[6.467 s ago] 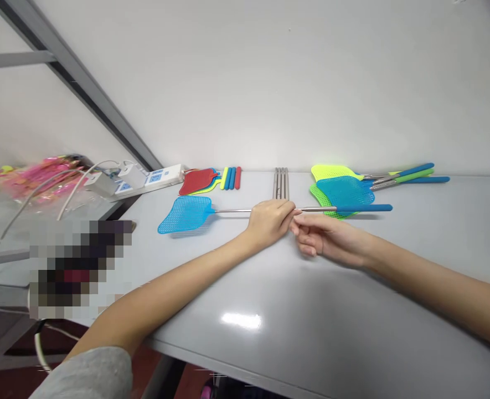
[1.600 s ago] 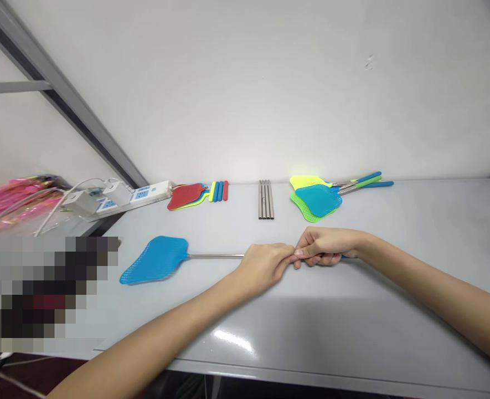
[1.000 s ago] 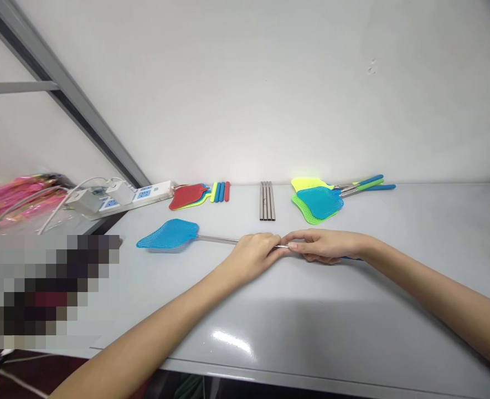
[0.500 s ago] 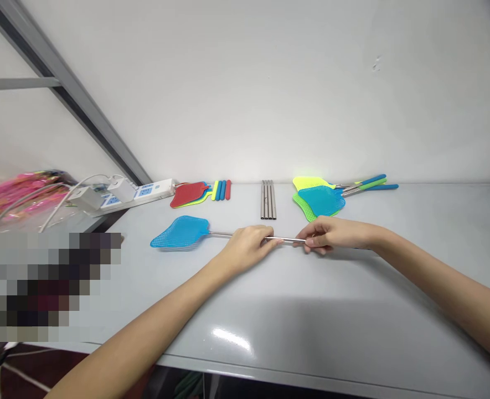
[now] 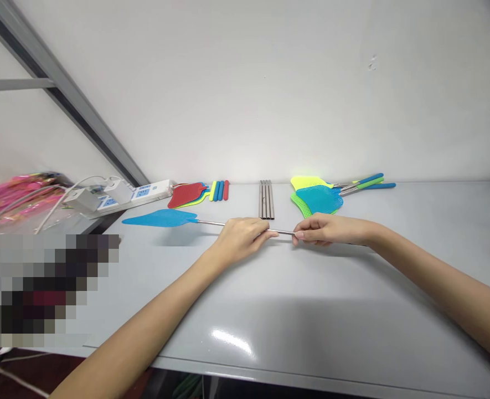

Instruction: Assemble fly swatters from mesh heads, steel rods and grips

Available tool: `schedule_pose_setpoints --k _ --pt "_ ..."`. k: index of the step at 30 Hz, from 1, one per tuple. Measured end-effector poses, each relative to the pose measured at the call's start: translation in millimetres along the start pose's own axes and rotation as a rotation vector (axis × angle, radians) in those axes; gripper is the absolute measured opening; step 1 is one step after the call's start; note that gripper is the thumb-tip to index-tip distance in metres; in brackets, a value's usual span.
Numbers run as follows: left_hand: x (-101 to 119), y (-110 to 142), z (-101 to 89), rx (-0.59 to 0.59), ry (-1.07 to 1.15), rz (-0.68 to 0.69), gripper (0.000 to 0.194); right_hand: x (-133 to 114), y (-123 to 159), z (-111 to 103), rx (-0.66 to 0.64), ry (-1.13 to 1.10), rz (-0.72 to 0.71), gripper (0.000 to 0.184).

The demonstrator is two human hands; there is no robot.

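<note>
A blue fly swatter with a thin metal rod is held level above the table, its mesh head to the left and seen nearly edge-on. My left hand wraps round the middle of the rod. At the rod's right end, the fingers and thumb of my right hand pinch it; the very tip is hidden by them. Behind my hands several metal tubes lie side by side. Beyond my right hand lies a pile of swatters with handles, in yellow, blue and green.
Red, blue and yellow swatter heads lie stacked at the back left, beside several coloured handle grips. A white power strip with plugs and cables is further left, near a bag of pink items. A white wall rises behind the table.
The blue swatter's head has turned from face-up to nearly edge-on and lifted, shifting left. Both hands have moved slightly up and left and keep their hold on the rod.
</note>
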State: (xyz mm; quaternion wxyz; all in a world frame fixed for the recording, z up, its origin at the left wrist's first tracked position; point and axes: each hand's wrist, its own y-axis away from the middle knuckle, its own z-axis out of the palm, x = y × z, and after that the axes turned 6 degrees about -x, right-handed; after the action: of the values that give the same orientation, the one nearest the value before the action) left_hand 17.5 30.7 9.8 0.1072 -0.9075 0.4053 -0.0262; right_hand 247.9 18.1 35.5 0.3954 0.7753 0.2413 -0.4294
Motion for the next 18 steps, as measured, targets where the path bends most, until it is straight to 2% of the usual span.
schedule_pose_setpoints --k 4,9,18 --pt "-7 -1 4.4 0.044 -0.061 0.037 0.042 2 -1 -2 -0.062 -0.055 0.014 0.030" --pt "-16 0 9.0 0.077 -0.053 0.022 0.043 15 -1 -8 -0.140 -0.142 0.004 0.036" --pt "-17 1 11.0 0.090 -0.028 0.040 0.042 19 -1 -10 -0.158 -0.205 0.045 0.034"
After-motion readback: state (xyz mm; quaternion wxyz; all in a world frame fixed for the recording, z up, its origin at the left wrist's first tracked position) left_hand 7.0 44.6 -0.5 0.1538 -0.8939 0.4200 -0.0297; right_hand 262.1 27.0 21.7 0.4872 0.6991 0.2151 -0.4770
